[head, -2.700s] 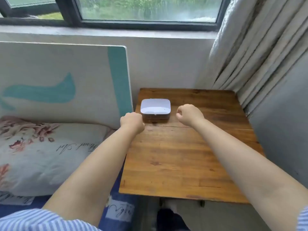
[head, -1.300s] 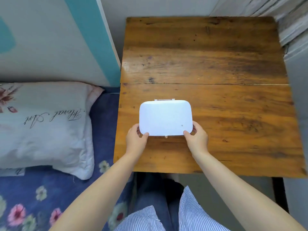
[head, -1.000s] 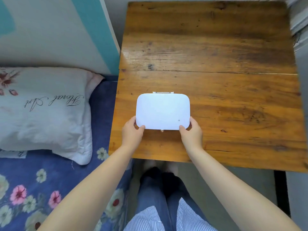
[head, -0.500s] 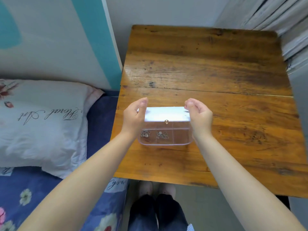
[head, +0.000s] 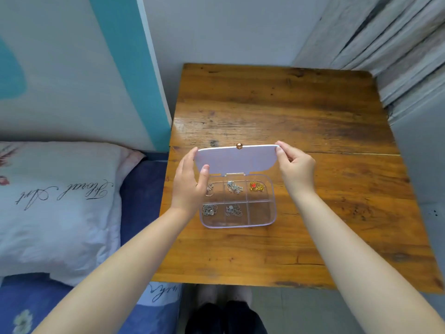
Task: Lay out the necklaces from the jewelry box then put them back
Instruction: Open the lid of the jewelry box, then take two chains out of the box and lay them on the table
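Near the left edge of the worn brown wooden table (head: pixel 301 112), about midway between its front and back, sits a clear plastic jewelry box (head: pixel 237 214) with rounded corners and six compartments. Its pale lilac lid (head: pixel 236 159) is raised, hinged at the far side, with a small round gold clasp knob (head: pixel 239 146) at its upper edge. The left hand (head: pixel 190 184) grips the lid's left end, thumb on the inner face and fingers curled behind. The right hand (head: pixel 295 166) pinches the lid's right corner between thumb and fingertips. Inside, the far row holds a silver necklace (head: pixel 209 189) partly hidden by the left hand, a silver tangled necklace (head: pixel 234 187) in the middle, and a gold necklace with a red pendant (head: pixel 256 186) on the right. The near row holds two more silver chains (head: pixel 210 210) in the left and middle compartments; the right one looks bare. Beside the table's left edge lies a white pillow with script lettering (head: pixel 55 198) on a dark blue floral sheet (head: pixel 142 189).
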Demonstrator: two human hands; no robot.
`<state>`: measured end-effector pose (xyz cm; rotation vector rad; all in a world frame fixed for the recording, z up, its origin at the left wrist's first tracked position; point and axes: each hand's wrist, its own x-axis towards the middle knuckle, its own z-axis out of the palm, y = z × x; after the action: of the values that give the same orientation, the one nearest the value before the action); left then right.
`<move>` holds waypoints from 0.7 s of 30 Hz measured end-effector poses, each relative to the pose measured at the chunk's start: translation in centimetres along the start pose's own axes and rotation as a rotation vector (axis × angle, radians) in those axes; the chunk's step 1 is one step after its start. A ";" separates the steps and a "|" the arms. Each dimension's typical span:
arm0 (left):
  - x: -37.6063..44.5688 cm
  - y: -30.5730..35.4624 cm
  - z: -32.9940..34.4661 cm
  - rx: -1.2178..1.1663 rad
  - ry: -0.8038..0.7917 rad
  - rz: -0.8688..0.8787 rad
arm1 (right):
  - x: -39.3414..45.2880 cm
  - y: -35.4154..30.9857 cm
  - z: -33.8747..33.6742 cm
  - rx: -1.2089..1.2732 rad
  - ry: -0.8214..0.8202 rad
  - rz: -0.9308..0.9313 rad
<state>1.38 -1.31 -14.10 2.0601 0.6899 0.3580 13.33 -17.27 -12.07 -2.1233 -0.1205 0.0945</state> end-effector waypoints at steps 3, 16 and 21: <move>2.0 -0.7 0.5 0.191 -0.150 0.021 | 2.8 -0.3 2.1 -0.187 -0.033 -0.065; 3.1 -2.9 1.5 0.345 -0.340 -0.134 | 2.0 4.1 3.1 -0.652 -0.416 -0.188; -4.0 -5.5 1.4 0.591 -0.223 0.127 | -5.4 6.3 3.6 -0.730 -0.344 -0.626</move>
<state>-2.98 -2.25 -19.45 2.6603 0.5714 -0.0181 7.90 -18.22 -19.15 -2.6538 -1.1622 0.0437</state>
